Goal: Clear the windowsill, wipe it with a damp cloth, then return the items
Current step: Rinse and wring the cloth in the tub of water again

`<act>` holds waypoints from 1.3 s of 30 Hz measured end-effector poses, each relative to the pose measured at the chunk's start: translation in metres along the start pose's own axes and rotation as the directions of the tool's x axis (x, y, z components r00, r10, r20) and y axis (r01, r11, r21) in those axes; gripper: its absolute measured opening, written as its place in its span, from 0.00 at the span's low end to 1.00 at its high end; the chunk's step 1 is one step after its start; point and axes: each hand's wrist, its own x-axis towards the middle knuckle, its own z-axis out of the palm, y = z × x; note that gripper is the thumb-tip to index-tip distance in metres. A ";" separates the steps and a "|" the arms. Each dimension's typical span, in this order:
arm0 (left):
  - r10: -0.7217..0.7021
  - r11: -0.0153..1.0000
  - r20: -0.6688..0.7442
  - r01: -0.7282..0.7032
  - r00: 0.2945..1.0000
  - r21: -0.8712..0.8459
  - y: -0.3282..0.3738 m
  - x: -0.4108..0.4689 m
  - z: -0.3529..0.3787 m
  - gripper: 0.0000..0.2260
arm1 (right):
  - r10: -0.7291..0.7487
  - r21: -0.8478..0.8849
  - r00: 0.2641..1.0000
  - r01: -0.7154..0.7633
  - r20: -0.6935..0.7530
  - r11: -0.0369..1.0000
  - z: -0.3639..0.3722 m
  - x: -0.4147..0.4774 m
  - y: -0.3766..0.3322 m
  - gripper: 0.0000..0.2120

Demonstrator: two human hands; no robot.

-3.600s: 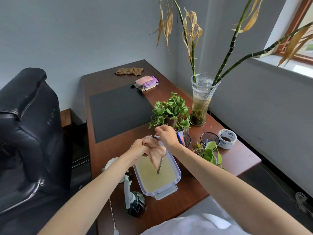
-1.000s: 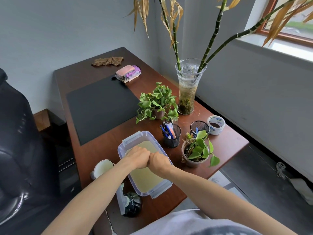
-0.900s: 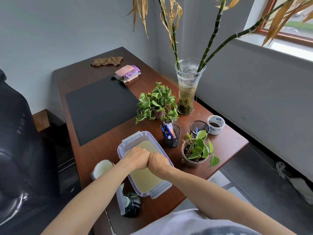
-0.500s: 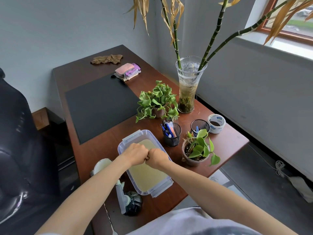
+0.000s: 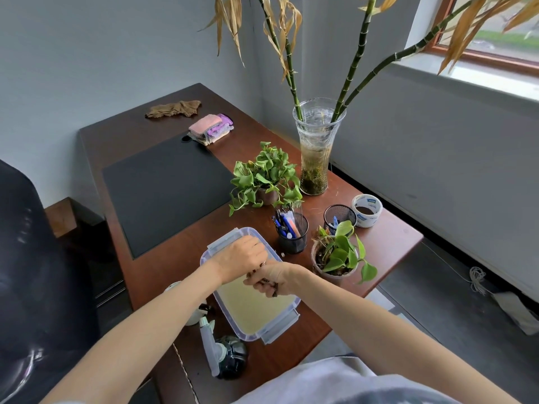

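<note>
Item 1. Left hand [image 5: 242,259] and right hand [image 5: 275,277]: both are curling into fists, knuckles touching, and gripping the cloth [image 5: 264,280] between them. Only dark scraps of the cloth are showing between the fingers.

Item 2. Clear plastic container [image 5: 291,314]: it is sitting on the near end of the desk [image 5: 388,231], directly under the hands, and holding yellowish liquid.

Item 3. Windowsill [image 5: 481,72]: it is running along the upper right, well apart from the hands.

Item 4. Glass vase [image 5: 316,147] is holding bamboo stalks. A leafy pot plant [image 5: 267,176] is standing just beside it.

Item 5. Mesh pen cup [image 5: 293,236], second mesh cup [image 5: 339,215] and small potted plant [image 5: 338,258] are clustering right of the container.

Item 6. Tape roll [image 5: 367,209] is carrying blue print, too small to read.

Item 7. Spray bottle [image 5: 224,354] is lying at the near desk edge.

Item 8. Black mat [image 5: 169,185], folded cloths [image 5: 210,129] and brown rag [image 5: 173,108] are lying at the far end.
</note>
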 end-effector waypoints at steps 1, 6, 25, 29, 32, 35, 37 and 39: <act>-0.051 0.997 0.075 0.055 0.996 -0.047 0.000 0.000 -0.002 0.10 | -0.021 -0.092 0.998 0.015 -0.064 0.996 0.002 -0.002 -0.002 0.15; -0.246 0.934 0.453 0.335 0.857 -0.125 0.009 0.003 -0.013 0.12 | -0.355 -0.694 0.841 -0.034 -0.409 0.719 0.018 -0.002 -0.004 0.11; -0.270 0.636 0.657 0.643 0.704 -0.427 0.015 -0.006 -0.003 0.07 | -0.576 -0.955 0.771 -0.143 -0.272 0.259 0.025 0.007 0.012 0.10; -0.319 0.696 0.541 0.580 0.778 -0.423 0.010 -0.007 -0.001 0.07 | -0.579 -0.962 0.772 -0.163 -0.262 0.219 0.013 0.006 0.003 0.10; -0.248 0.620 0.544 0.563 0.801 -0.547 -0.001 -0.012 0.003 0.11 | -0.424 -0.915 0.854 -0.136 -0.302 0.379 -0.001 0.005 -0.012 0.13; -0.060 0.221 0.657 0.652 0.752 -0.726 -0.022 -0.021 0.001 0.23 | -0.240 -0.756 0.945 -0.013 -0.224 0.655 -0.013 -0.003 -0.027 0.22; 0.029 -0.007 0.698 0.698 0.716 -0.716 -0.037 -0.028 -0.001 0.20 | -0.227 -0.624 0.950 0.047 -0.213 0.780 -0.015 -0.010 -0.032 0.25; 0.032 -0.089 0.702 0.702 0.711 -0.707 -0.047 -0.032 0.001 0.14 | -0.247 -0.527 0.941 0.091 -0.233 0.845 -0.015 -0.014 -0.034 0.22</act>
